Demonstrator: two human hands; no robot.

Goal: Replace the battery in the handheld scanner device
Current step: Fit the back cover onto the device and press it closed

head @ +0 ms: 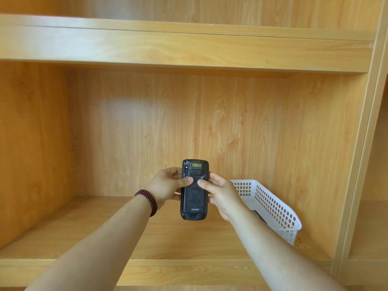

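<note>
Nearest the camera, two bare forearms are extended forward over the front edge of the light wooden shelf board [84, 238], the left one ringed at the wrist by a dark red beaded bracelet [148, 201]. Just beyond the bracelet, the left hand [168, 189] is wrapped around the left side of a black, oblong, rubber-cased handheld scanner [194, 191], its thumb pressed flat on the back cover. The right hand [222, 195] is closed around the scanner's right side, its thumb laid on the cover so that the two thumb tips nearly meet. The scanner is held upright above the shelf board, back face toward the camera — the white "urovo" lettering is seen low on the cover, a small yellow-green label near the top. To the right of the scanner, partly hidden behind the right hand, a white perforated plastic basket [273, 204] is set on the shelf board; something dark lies in it, not identifiable. Behind the scanner, the wood-grain back panel [210, 122] is seen, with a second wooden shelf [168, 45] above.
</note>
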